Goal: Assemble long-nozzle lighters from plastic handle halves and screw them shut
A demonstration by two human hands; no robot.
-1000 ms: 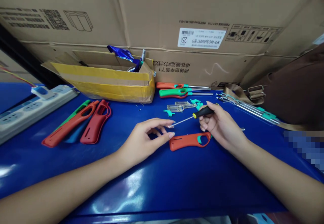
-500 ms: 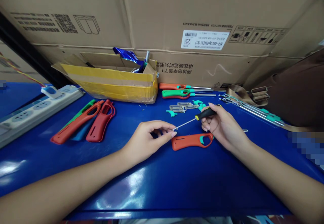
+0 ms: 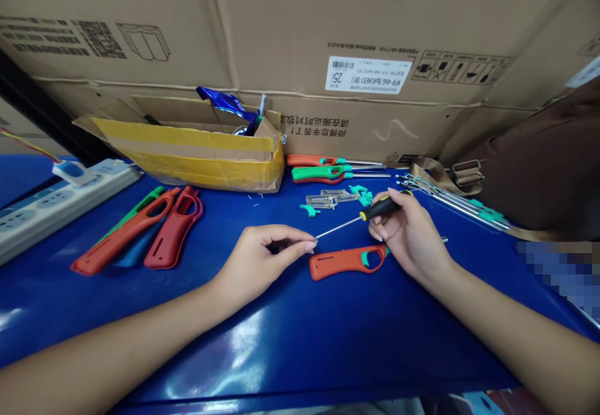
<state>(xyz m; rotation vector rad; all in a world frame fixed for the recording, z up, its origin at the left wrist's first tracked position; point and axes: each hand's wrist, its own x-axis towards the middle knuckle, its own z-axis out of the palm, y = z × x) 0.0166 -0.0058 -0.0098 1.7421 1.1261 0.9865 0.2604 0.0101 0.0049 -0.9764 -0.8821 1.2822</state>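
Over the blue bench, a screwdriver sat pinched by its handle in my right grip, its shaft slanting left and slightly down. Its tip ended just beside my left grip, fingers pressed together on nothing I could make out, near an orange lighter shell.

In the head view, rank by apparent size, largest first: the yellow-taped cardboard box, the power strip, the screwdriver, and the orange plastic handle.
1. Yellow-taped cardboard box
2. Power strip
3. Screwdriver and orange plastic handle: too close to rank; the first looks longer, the second bulkier.
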